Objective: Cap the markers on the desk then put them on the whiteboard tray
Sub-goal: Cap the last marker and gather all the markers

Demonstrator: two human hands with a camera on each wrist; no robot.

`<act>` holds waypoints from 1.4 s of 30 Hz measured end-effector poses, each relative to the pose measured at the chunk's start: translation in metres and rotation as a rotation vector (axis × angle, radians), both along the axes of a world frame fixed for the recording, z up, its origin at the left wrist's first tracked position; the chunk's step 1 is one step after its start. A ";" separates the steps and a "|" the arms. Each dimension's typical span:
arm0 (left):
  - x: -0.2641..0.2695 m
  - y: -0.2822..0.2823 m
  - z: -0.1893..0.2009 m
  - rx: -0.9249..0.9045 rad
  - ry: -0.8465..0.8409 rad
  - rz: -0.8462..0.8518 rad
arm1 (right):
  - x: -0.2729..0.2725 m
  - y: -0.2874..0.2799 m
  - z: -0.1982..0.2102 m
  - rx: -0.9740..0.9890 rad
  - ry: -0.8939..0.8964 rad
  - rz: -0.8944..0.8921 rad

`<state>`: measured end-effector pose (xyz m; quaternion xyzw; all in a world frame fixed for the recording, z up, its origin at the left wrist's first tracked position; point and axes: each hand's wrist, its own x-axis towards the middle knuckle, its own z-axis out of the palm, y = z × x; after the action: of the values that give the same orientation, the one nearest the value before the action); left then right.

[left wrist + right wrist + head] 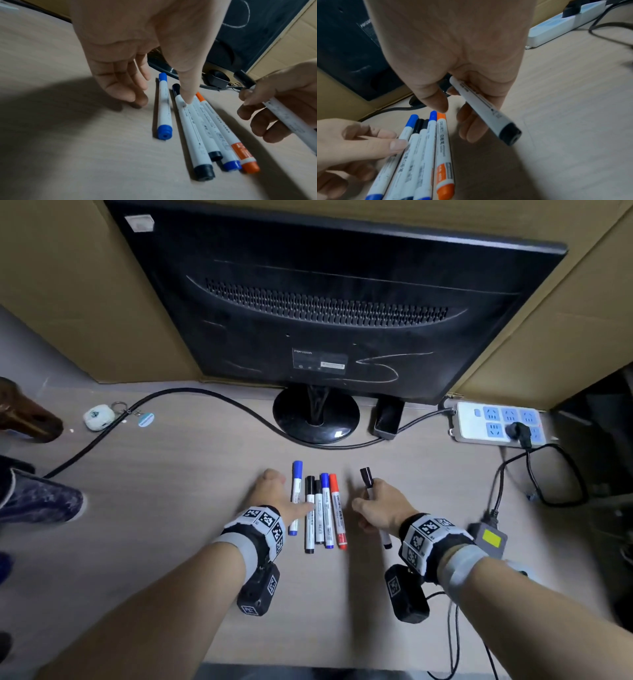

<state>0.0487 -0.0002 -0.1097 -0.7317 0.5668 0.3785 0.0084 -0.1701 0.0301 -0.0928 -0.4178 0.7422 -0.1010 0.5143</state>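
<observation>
**Fingers on the markers: one held, five in a row**

Our right-hand fingers (471, 129) curl round the barrel of a black marker (485, 112), capped, lifted clear of the tabletop (171, 508). Our left hand (274, 494) lies relaxed and holds nothing; its thumb tip rests on the barrel of a black marker in the row (192, 129) while the other fingers (123, 88) touch the tabletop beside the outer blue marker (295, 498).

The row of five markers lies side by side between our hands: blue, black, black, blue, and an orange-red marker (337, 511) at the right edge. All appear capped.

We judge these light, stiff and smooth plastic tubes, apt to roll or slip if pinched at an end. We would take them at mid-barrel, gathering several in one grip. Pulling on a cap could loosen it. No whiteboard tray is in view.
</observation>
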 end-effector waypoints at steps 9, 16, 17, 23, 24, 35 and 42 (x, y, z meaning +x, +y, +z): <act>-0.004 -0.007 0.005 0.096 -0.024 0.008 | -0.001 0.000 -0.010 0.055 0.048 0.060; -0.006 -0.006 0.006 0.141 -0.141 -0.030 | -0.008 -0.001 -0.007 0.062 0.050 0.048; -0.007 -0.007 0.005 0.139 -0.144 -0.022 | -0.008 -0.001 -0.007 0.062 0.051 0.045; -0.015 -0.004 -0.001 0.115 0.008 0.054 | -0.001 -0.003 -0.011 0.053 0.064 0.071; -0.016 -0.003 -0.003 0.096 0.031 0.043 | 0.000 -0.004 -0.012 0.052 0.061 0.074; -0.024 0.003 -0.005 0.113 0.048 -0.018 | -0.002 -0.005 -0.017 0.032 0.088 0.073; 0.015 0.008 0.002 0.041 0.024 0.131 | 0.034 -0.014 -0.012 -0.043 0.238 0.170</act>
<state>0.0635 0.0079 -0.1082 -0.7625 0.5096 0.3986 -0.0081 -0.1366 0.0159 -0.1045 -0.4988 0.7576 -0.0226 0.4204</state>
